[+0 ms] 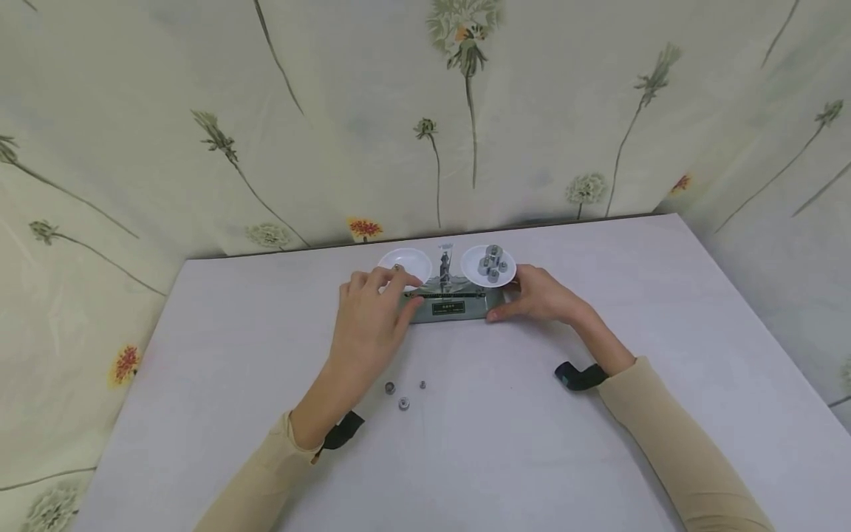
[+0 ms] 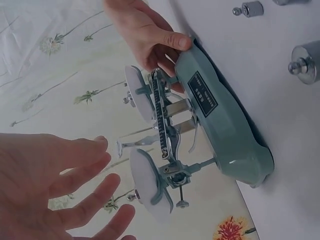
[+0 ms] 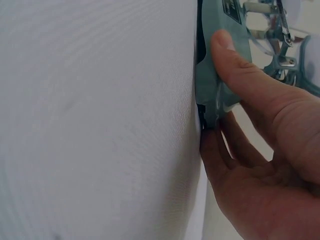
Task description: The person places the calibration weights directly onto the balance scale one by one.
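Note:
A teal balance scale [image 1: 448,309] with two white pans stands near the table's back edge. My right hand [image 1: 541,297] grips the right end of its base, the thumb on the front face and the fingers around the end and behind. Several metal weights [image 1: 493,257] stand on the right pan [image 1: 469,260]. Close to the left pan [image 1: 414,258] is my left hand [image 1: 368,318], its fingers spread and loosely bent. In the left wrist view, nothing is between the fingers and a small weight [image 2: 132,197] sits on that pan.
Three loose metal weights, one of them a knobbed cylinder [image 1: 403,403], stand on the white table [image 1: 505,451] in front of the scale. Behind the table hangs a flower-patterned curtain [image 1: 359,133]. Dark straps [image 1: 580,377] hang at both wrists.

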`<state>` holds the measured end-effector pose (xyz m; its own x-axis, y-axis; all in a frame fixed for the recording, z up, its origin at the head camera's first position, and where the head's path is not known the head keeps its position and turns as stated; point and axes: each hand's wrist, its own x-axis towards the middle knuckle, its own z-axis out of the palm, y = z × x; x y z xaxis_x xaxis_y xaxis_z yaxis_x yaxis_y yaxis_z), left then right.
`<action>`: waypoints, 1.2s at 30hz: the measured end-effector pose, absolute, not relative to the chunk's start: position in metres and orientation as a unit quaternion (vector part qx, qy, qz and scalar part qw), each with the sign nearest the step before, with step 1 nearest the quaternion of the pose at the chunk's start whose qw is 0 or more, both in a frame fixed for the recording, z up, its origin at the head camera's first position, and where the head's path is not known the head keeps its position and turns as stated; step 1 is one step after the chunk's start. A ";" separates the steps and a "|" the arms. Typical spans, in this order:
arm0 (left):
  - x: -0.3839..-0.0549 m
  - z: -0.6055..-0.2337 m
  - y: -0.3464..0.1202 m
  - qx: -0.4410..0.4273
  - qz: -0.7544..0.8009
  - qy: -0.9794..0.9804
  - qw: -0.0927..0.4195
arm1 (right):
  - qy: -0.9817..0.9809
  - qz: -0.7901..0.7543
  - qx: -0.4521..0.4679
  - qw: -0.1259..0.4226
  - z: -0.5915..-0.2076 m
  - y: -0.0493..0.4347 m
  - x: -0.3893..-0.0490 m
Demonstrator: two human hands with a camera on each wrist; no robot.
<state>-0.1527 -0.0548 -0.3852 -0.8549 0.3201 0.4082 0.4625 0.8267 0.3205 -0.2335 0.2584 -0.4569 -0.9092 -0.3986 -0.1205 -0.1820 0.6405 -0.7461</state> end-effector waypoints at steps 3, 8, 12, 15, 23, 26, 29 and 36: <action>-0.149 -0.385 -0.054 -0.212 -0.215 -0.940 0.159 | 0.896 -0.391 -0.162 0.137 -0.457 0.259 -0.234; -0.144 -0.386 -0.053 -0.218 -0.221 -0.940 0.142 | 0.896 -0.391 -0.161 0.140 -0.457 0.259 -0.234; -0.141 -0.387 -0.052 -0.227 -0.218 -0.940 0.133 | 0.895 -0.390 -0.162 0.140 -0.458 0.259 -0.234; -0.138 -0.389 -0.052 -0.238 -0.216 -0.938 0.130 | 0.896 -0.388 -0.163 0.139 -0.458 0.259 -0.235; -0.132 -0.394 -0.051 -0.252 -0.222 -0.933 0.128 | 0.898 -0.383 -0.164 0.138 -0.457 0.258 -0.234; -0.132 -0.396 -0.051 -0.251 -0.221 -0.934 0.122 | 0.898 -0.383 -0.166 0.138 -0.457 0.258 -0.234; -0.132 -0.399 -0.051 -0.254 -0.218 -0.935 0.115 | 0.899 -0.382 -0.165 0.138 -0.457 0.258 -0.235; -0.132 -0.406 -0.051 -0.257 -0.201 -0.941 0.084 | 0.898 -0.384 -0.163 0.140 -0.457 0.258 -0.235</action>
<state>-0.1315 -0.0507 -0.4058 -0.8534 0.4507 0.2617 0.5183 0.7866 0.3355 -0.2352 0.2579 -0.4574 -0.9073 -0.4011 -0.1265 -0.1855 0.6517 -0.7355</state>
